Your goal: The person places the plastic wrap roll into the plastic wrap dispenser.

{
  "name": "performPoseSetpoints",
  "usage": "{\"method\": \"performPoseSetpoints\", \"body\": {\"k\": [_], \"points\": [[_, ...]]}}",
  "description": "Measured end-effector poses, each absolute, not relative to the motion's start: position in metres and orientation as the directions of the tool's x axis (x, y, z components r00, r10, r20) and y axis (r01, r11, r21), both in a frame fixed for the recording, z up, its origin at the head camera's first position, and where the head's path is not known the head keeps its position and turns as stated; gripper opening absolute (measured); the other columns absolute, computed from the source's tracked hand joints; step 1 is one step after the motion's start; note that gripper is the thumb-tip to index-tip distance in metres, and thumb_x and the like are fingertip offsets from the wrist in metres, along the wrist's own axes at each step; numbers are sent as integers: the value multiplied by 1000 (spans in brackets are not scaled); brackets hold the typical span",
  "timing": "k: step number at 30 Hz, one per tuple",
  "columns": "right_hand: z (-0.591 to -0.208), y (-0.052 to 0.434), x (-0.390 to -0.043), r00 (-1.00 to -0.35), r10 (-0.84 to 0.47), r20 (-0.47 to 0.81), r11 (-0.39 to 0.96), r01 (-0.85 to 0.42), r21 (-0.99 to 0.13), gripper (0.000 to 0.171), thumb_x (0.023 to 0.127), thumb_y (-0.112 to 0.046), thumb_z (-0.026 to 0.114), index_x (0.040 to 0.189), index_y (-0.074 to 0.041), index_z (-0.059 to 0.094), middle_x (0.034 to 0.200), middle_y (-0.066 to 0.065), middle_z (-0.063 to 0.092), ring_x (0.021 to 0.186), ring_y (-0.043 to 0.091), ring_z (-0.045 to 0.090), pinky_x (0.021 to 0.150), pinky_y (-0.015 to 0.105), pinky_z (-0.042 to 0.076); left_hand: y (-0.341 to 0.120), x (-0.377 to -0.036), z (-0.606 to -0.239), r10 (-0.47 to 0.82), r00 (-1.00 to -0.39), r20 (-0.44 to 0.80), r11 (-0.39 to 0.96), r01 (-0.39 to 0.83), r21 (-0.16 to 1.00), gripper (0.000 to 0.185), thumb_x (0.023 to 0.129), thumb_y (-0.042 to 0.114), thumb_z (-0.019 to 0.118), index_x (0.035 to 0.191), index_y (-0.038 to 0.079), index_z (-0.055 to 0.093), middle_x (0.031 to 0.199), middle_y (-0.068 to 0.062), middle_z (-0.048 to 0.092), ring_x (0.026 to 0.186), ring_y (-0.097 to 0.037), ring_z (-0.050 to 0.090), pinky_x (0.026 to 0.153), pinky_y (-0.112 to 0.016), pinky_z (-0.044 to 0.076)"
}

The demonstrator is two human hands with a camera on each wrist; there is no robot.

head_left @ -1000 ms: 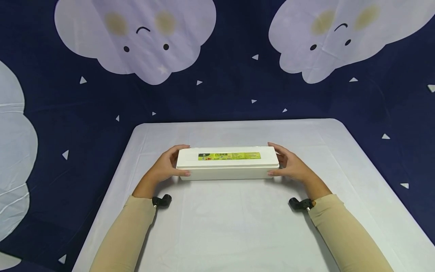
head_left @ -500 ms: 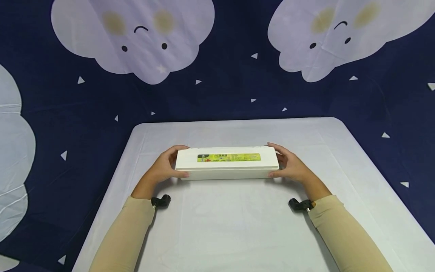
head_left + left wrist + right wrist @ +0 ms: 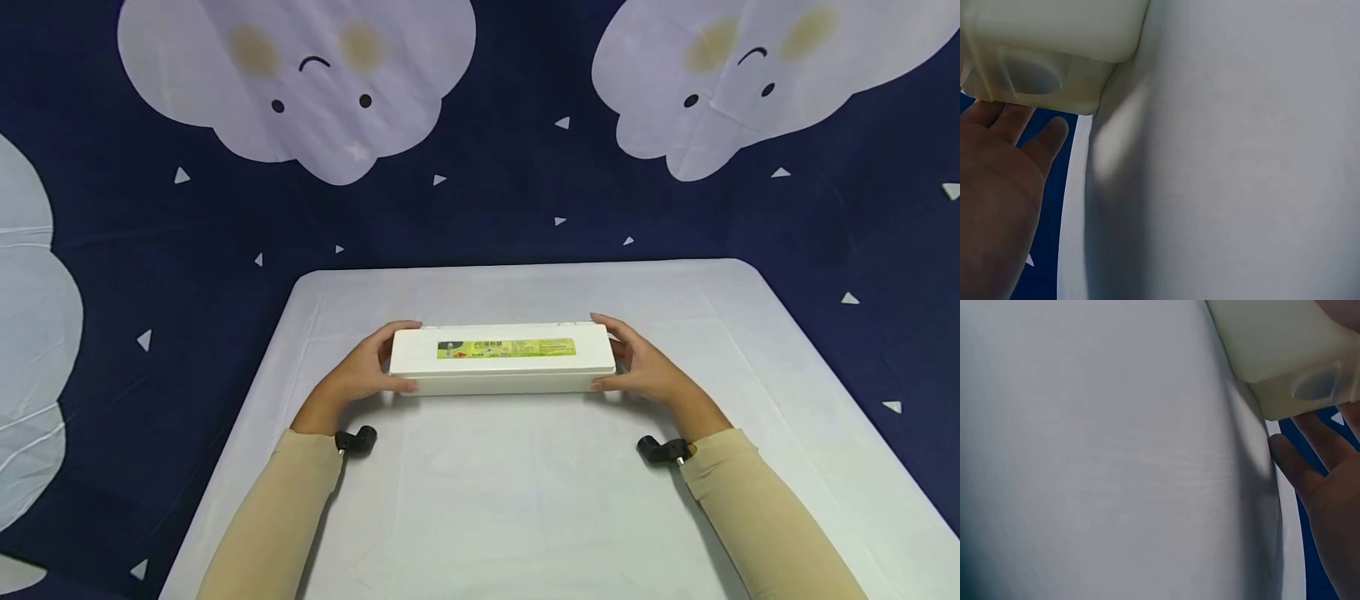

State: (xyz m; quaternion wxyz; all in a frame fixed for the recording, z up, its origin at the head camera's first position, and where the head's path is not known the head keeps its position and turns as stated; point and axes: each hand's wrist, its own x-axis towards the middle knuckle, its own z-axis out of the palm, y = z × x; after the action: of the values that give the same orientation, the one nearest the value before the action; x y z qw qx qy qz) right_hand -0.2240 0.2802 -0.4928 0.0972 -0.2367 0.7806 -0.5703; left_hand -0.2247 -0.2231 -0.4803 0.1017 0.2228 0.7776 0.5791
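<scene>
A long white cling film box (image 3: pixel 502 383) lies crosswise on the white-covered table, a yellow-green printed label (image 3: pixel 506 347) along its lid. My left hand (image 3: pixel 360 367) grips the box's left end, thumb on the front face and fingers reaching round the back. At the right end my right hand (image 3: pixel 651 367) holds it the same way. Both wrist views show the box's end with a rounded recess, the left end (image 3: pixel 1079 31) and the right end (image 3: pixel 1272 350). Some fingers sit behind or under the box, partly hidden. The lid appears closed.
White cloth (image 3: pixel 510 492) covers the table around the box. Behind it hangs a dark blue curtain (image 3: pixel 517 192) with clouds and small triangles. Small black wrist cameras (image 3: pixel 357 442) stick out from both sleeves.
The cling film box has tipped slightly, showing a bit more of its lid and less of its front face. Both hands keep their grip at its ends.
</scene>
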Motion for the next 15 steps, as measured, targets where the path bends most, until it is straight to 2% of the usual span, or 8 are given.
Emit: {"method": "performPoseSetpoints", "body": {"k": [11,15], "points": [[-490,282,-224,-873,-479,90,237,-227,-944,119,72,4,96,167,-15,27,164,17,33,147,43,37,106,24,47,-222,-230,-477,486,-871,66,242,206,948,102,68,-2,98,156,9,47,146,-13,56,128,-31,55,110,-41,44],[-487,281,-225,-863,-495,102,231,-244,-942,118,73,4,95,167,-10,25,164,18,33,147,45,37,106,23,46,-222,-230,-476,480,-875,63,237,199,951,102,68,-4,98,156,8,47,145,-15,57,127,-32,56,108,-42,46]]}}
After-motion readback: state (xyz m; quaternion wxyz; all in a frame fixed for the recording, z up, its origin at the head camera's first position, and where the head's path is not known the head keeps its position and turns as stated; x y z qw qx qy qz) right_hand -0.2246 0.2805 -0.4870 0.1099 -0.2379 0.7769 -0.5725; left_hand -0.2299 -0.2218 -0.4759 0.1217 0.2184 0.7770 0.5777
